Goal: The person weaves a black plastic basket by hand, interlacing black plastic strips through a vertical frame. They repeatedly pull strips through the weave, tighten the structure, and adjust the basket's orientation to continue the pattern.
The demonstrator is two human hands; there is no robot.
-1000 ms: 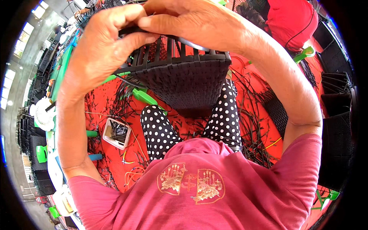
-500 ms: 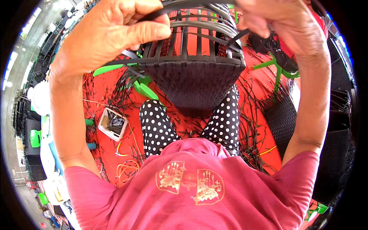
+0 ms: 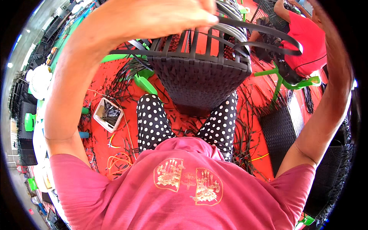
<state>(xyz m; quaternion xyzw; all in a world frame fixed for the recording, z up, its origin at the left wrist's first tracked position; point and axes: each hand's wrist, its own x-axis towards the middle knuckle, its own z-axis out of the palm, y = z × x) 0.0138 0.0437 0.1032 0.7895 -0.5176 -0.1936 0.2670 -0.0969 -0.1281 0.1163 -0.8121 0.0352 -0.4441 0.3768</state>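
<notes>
A dark woven basket [image 3: 199, 76], with a tightly woven side and open slats above, stands between my knees. My left hand [image 3: 180, 17] reaches across its top, cut off in part by the upper edge. The fingertips pinch a flat black plastic strip [image 3: 264, 28]. From them the strip runs right, curls round in a loop and comes back to the basket's right rim. More grey and black strips [image 3: 230, 32] arch over the slats. My right forearm [image 3: 337, 65] rises along the right side; its hand lies beyond the top edge.
A white tub [image 3: 100, 124] of cut strips sits on the red floor [image 3: 126, 103] at left. Black scraps litter the floor. Another person in a red shirt [image 3: 304, 42] is on a green stool [image 3: 281, 78] at upper right. A woven panel [image 3: 278, 126] lies near my right arm.
My left hand has moved right over the basket. The right hand has swung up and right, out of the picture. The strip now forms a loose loop at the basket's right.
</notes>
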